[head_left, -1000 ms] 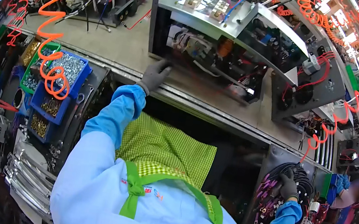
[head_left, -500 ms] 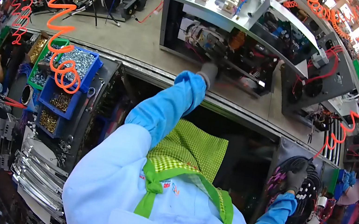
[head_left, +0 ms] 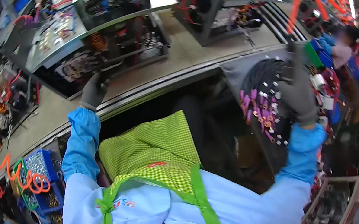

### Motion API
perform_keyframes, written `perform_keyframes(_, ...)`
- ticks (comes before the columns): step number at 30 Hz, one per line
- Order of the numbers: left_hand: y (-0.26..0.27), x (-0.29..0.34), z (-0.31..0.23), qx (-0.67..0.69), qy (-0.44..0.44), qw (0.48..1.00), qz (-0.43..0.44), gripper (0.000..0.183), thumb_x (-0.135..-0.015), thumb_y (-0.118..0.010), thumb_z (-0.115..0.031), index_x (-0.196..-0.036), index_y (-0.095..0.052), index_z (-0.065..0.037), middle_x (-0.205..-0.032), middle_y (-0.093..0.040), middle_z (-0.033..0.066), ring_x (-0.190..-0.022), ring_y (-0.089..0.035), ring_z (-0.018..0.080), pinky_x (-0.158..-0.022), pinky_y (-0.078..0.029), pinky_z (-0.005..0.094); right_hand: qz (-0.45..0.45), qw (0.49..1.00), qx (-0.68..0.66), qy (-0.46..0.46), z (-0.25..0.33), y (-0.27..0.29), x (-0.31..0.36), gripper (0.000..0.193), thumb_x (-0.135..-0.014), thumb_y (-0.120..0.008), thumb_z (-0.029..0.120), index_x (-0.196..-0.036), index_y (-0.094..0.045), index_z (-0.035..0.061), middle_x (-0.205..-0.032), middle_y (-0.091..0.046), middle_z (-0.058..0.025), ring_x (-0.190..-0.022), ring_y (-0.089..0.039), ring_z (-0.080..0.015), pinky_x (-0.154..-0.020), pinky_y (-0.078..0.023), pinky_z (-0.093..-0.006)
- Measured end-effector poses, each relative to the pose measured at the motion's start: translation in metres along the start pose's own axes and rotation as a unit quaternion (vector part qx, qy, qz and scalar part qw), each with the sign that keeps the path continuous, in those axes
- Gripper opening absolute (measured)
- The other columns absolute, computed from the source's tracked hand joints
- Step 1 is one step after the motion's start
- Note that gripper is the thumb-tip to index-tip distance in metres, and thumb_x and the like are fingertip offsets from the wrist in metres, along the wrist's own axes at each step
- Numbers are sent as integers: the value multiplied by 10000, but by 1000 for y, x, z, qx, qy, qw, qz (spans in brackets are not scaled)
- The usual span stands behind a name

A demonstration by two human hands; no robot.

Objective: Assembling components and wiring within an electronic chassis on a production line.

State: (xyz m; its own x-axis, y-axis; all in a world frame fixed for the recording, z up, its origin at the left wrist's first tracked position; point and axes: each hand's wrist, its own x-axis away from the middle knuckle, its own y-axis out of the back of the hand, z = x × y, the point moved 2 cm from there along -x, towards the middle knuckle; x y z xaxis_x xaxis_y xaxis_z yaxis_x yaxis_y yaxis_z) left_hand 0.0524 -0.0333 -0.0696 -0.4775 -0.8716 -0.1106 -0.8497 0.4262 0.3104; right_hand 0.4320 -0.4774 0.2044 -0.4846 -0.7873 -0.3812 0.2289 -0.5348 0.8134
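Raising R hand [head_left: 301,98], clamped on hose-fed tool [head_left: 290,54], off black cables [head_left: 259,77] — tool's free; L hand [head_left: 95,91] nr open chassis [head_left: 108,27] — grip unclear.

Right hand [head_left: 301,98] is motion-smeared — can't make out individual fingers or what its grip has. Dark upright shape [head_left: 290,59] at its upper end, just under the straight orange hose [head_left: 294,13], too blurred to identify; that hose runs off the top edge. The hand covers part of the black cable bundle [head_left: 262,76]; white connectors [head_left: 266,84] too tiny to type. Left hand [head_left: 94,92]: fingertips lost against the dark interior of the open chassis [head_left: 92,31] — contact unclear. Dark cabinet [head_left: 211,9] cut by the top edge. Co-worker [head_left: 340,52] blurred. Blue bin [head_left: 51,167] contents too small to tell.
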Motion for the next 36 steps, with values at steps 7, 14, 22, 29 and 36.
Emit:
perform_keyframes(7, 137, 63, -80, 140, -155, 921, -329, 288, -960, -507, -297, -1091, -600, -57, -759, -610, 9, -609, -519, 71, -518, -366, 213, 9, 954, 233, -189, -111, 75, 42, 744, -793, -594, 67, -1459, -268, 109, -1373, -470, -171, -1263, -464, -305, -1007, -388, -360)
perform_keyframes(14, 279, -28, -109, 97, -199, 909, -354, 264, -983, -420, -210, -1144, -567, -62, -1023, -591, 46, -893, -557, 159, -767, -457, 282, 99, 867, 427, -235, -283, 28, 105, 484, -843, -549, 275, -1313, -474, 188, -1079, -616, -156, -1093, -543, -360, -862, -460, -473)
perform_keyframes(22, 255, -98, -81, 329, -87, 912, -229, 444, -957, -444, -386, -1212, -526, -32, -1181, -609, 97, -1059, -593, 224, -898, -478, 339, 43, 994, 88, -44, -52, -15, 22, 214, -805, -623, 112, -979, -621, -14, -919, -629, -124, -854, -600, -243, -762, -467, -341)
perform_keyframes(29, 235, -73, -101, 361, -8, 894, -265, 399, -948, -466, -346, -1168, -558, -26, -1089, -644, 82, -977, -619, 195, -860, -488, 309, -257, 963, 49, 60, -16, -116, -176, 656, -879, -640, 313, -1351, -384, -63, -1336, -454, -236, -1258, -421, -332, -1056, -316, -404)
perform_keyframes(36, 291, -54, -12, -4, -262, 948, -181, 341, -926, -547, -91, -1247, -466, -11, -1138, -597, 147, -1016, -586, 217, -878, -469, 330, -435, 899, -31, -46, -89, -196, -311, 601, -855, -638, 421, -1167, -515, -78, -1075, -609, -238, -946, -598, -342, -838, -459, -421)
